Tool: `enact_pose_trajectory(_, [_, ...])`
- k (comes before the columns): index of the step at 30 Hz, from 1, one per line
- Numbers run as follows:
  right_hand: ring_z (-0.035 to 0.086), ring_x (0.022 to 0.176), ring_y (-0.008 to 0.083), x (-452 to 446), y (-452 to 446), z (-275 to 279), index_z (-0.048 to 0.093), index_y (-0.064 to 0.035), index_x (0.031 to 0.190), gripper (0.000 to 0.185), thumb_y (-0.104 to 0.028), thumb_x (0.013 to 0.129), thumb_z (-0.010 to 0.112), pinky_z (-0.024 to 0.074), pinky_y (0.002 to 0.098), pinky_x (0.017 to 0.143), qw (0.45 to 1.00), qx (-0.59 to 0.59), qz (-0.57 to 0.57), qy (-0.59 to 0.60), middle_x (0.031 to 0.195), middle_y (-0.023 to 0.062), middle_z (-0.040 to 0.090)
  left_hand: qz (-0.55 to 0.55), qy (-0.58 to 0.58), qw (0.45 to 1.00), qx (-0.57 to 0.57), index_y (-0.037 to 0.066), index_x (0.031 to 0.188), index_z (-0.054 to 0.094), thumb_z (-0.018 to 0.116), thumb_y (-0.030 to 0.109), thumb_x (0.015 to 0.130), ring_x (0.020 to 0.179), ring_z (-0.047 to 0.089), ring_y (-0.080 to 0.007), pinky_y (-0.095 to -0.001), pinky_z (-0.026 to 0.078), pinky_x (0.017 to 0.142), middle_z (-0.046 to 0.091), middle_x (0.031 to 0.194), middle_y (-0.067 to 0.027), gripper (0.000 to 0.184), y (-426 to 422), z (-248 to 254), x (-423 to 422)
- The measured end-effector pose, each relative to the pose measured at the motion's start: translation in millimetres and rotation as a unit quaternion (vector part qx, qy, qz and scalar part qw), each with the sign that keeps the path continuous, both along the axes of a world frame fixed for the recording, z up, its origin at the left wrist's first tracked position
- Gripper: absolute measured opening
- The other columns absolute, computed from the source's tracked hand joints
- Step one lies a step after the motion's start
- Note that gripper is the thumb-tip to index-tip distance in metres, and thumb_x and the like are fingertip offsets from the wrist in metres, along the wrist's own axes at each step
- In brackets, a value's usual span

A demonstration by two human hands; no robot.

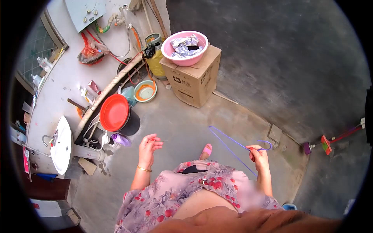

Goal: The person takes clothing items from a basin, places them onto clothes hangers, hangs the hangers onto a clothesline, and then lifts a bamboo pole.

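Observation:
My right hand [258, 157] pinches a thin purple clothes hanger [229, 146] near its hook, and the hanger slants down and to the left in front of me. Held up at the left, my left hand [149, 149] has its fingers apart and nothing in them; a gold bangle circles its wrist. Ahead of both hands, a pink basin [185, 60] holds bunched white and purple cloth [187, 47] with a dark piece on it. The basin rests on a cardboard box [194, 83].
At the left are a white sink [62, 149], a red basin [115, 112] on a dark bucket, and a pale green basin [145, 91]. A yellow-wrapped gas cylinder [156, 66] stands beside the box. Brooms [325, 144] lean at the right wall.

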State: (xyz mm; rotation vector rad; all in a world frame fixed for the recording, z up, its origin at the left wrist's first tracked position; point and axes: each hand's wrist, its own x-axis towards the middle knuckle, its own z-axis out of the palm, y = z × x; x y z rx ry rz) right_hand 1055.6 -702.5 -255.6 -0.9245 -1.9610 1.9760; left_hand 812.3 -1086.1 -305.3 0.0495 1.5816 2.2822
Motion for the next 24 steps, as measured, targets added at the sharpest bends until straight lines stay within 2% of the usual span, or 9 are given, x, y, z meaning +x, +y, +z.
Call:
enact_pose_trajectory(7, [0.043,0.052,0.0052,-116,104,-10,0.065,-0.0009,0.095,0.018,-0.013,0.090,0.052,0.0321,0.0205,0.048,0.993,0.093,0.066,-0.028,0.059,-0.0025,0.051,0.136,-0.015,0.990,-0.011,0.000,0.111,0.053,0.046,0.010,0.093,0.078,0.063,-0.0200,-0.0303,0.052,0.069,0.061,0.095,-0.0111,0.022,39,22,-96])
enact_pose_trajectory(11, [0.048,0.054,0.0056,-178,145,0,0.067,-0.0012,0.093,0.014,-0.008,0.088,0.056,0.0370,0.0220,0.050,0.990,0.110,0.091,-0.020,0.062,-0.0032,0.053,0.136,-0.006,0.990,-0.024,0.000,0.111,0.053,0.045,0.009,0.093,0.079,0.063,-0.0202,-0.0300,0.052,0.070,0.061,0.096,-0.0111,0.022,81,38,-143])
enact_pose_trajectory(17, [0.047,0.055,0.0059,-230,167,0,0.067,-0.0017,0.095,0.015,-0.006,0.089,0.054,0.0366,0.0215,0.050,0.994,0.088,0.066,0.004,0.062,-0.0027,0.053,0.033,0.059,0.994,-0.085,-0.001,0.110,0.055,0.048,0.012,0.094,0.082,0.064,-0.0188,-0.0289,0.052,0.072,0.061,0.099,-0.0109,0.022,143,50,-247])
enact_pose_trajectory(21, [0.046,0.056,0.0056,-236,167,1,0.067,-0.0020,0.096,0.016,-0.005,0.089,0.053,0.0364,0.0208,0.052,0.996,0.074,-0.008,-0.039,0.063,-0.0029,0.053,-0.061,0.084,0.989,-0.102,-0.001,0.112,0.055,0.048,0.009,0.093,0.084,0.063,-0.0179,-0.0279,0.051,0.072,0.061,0.098,-0.0102,0.023,205,56,-343])
enact_pose_trajectory(24, [0.046,0.057,0.0057,-235,162,7,0.066,-0.0013,0.097,0.016,-0.005,0.089,0.053,0.0365,0.0207,0.052,0.991,0.099,-0.080,-0.045,0.064,-0.0021,0.053,-0.160,0.120,0.962,-0.187,-0.001,0.110,0.057,0.049,0.008,0.090,0.086,0.062,-0.0167,-0.0275,0.050,0.074,0.061,0.099,-0.0090,0.024,259,50,-417])
